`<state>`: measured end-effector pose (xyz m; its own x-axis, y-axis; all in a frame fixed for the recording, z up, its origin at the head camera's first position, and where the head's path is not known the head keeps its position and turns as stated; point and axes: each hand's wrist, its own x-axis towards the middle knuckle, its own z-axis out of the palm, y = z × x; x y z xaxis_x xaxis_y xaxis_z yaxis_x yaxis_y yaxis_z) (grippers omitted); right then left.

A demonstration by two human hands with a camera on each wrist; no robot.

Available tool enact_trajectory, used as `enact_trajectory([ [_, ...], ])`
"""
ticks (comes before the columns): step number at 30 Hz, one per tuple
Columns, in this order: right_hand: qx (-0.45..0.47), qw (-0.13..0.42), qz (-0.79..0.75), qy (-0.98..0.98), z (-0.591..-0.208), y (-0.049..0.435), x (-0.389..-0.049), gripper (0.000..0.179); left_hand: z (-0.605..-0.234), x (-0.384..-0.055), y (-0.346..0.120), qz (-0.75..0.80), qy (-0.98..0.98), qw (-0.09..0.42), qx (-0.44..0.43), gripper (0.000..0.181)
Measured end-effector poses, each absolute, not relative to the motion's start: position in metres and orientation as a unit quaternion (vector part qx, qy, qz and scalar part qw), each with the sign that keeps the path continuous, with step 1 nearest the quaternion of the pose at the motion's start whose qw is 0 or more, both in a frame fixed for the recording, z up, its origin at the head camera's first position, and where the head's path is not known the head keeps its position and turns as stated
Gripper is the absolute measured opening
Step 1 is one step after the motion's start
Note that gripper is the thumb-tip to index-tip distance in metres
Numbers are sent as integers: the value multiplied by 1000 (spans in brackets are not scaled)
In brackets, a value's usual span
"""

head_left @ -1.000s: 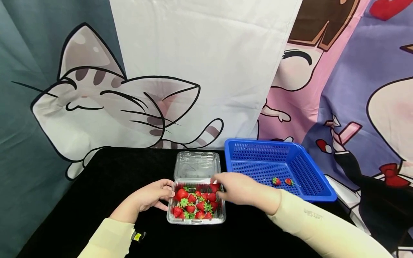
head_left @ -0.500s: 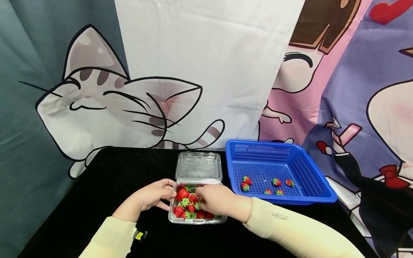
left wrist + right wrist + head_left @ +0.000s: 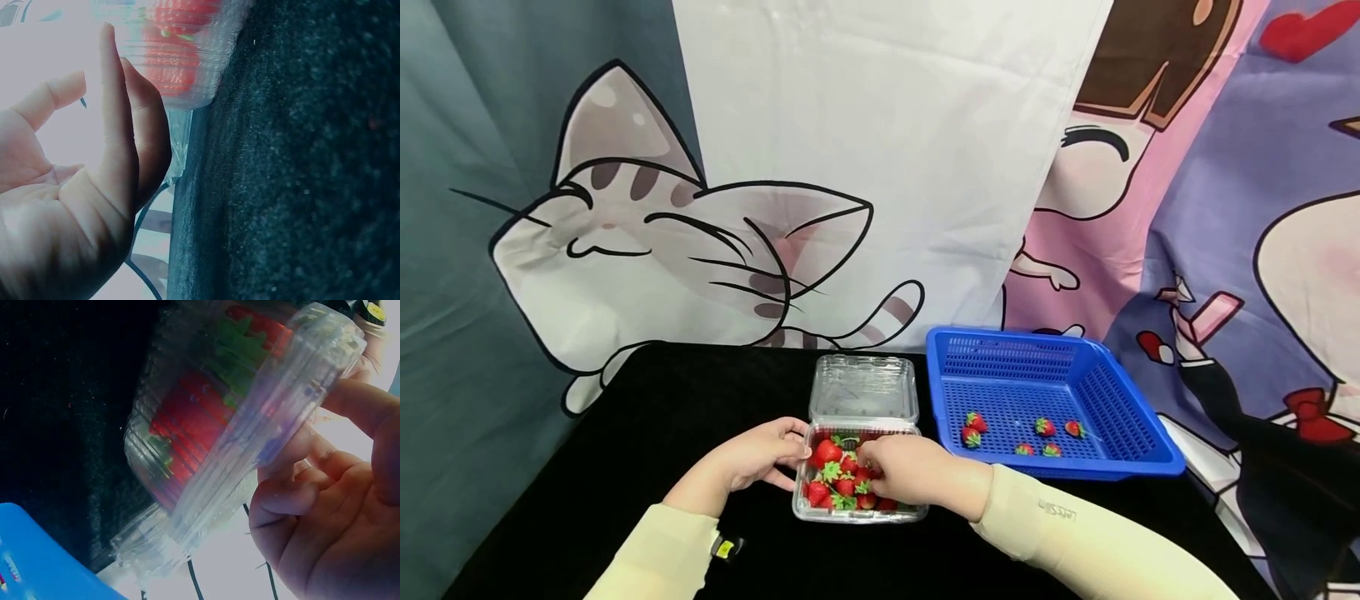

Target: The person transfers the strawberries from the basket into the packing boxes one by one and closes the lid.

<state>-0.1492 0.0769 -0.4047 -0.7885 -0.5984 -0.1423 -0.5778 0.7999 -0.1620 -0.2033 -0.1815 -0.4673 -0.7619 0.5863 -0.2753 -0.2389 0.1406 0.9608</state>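
Observation:
An open clear plastic clamshell box, full of red strawberries with green leaves, sits in front of the person. At its left side, the left hand grips it, thumb on the rim and fingers against the outer wall. The right hand reaches over the right rim into the box and pinches a strawberry among the others; its fingertips are partly hidden. In the left wrist view, the fingers lie beside the clear wall. The right wrist view has the box tilted across it, with curled fingers at its rim.
The box's clear lid is folded back behind it. A blue plastic basket with several strawberries spread on its bottom stands at the right. Black cloth covers the table, and a printed cartoon curtain hangs behind.
From the box's back right corner, the right hand has moved left and down to its middle, then slightly right. More strawberries in the basket now show from behind the arm. The left hand stays put.

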Motion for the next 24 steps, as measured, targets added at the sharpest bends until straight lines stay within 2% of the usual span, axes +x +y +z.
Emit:
enact_trajectory([
  [9, -285, 104, -98, 948, -398, 89, -149, 25, -472, -202, -181, 644, 684, 322, 116, 46],
  [17, -255, 93, -133, 953, -374, 109, -156, 20, -469, -204, -182, 644, 683, 323, 121, 47],
  [24, -214, 55, -146, 964, -351, 135, -159, 14, -467, -206, -182, 642, 686, 324, 117, 49],
])
